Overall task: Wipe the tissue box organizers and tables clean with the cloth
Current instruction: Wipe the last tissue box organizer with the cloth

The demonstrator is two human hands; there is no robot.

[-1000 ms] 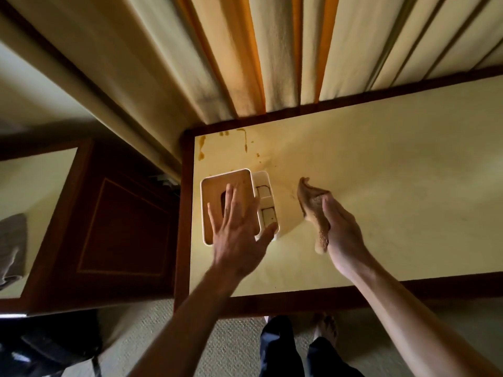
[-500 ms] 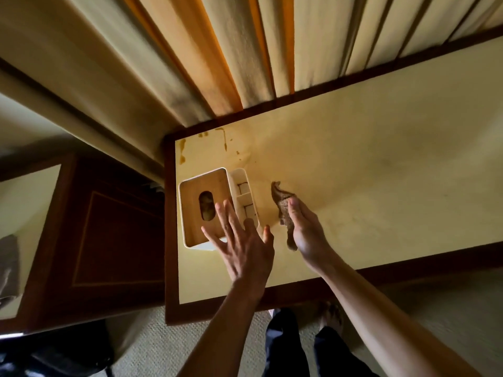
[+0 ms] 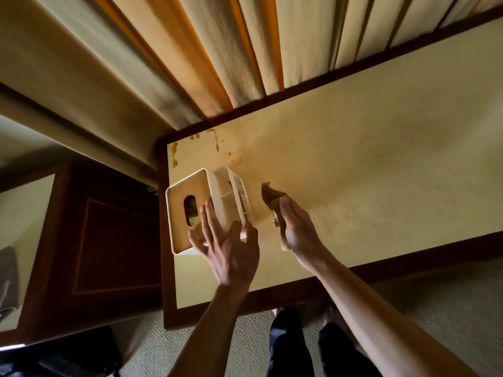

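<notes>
At the far left a grey cloth (image 3: pixel 8 278) lies on another pale surface (image 3: pixel 24 213), next to a dark wooden panel (image 3: pixel 117 240). The white tissue box organizer (image 3: pixel 201 205) is tipped up near the left end of the cream surface (image 3: pixel 381 159). Its wooden top has an oval hole, and something pale shows inside the hole. The side pockets face right; what is in them cannot be seen. The left hand (image 3: pixel 228 248) grasps the near corner of the box, fingers on the top and thumb on the side. Brown stains (image 3: pixel 215 138) mark the far left corner. Just right of the box, the right hand (image 3: pixel 296 232) clutches a brown cloth (image 3: pixel 272 200) against the surface. Striped curtains (image 3: pixel 245 50) hang behind.
</notes>
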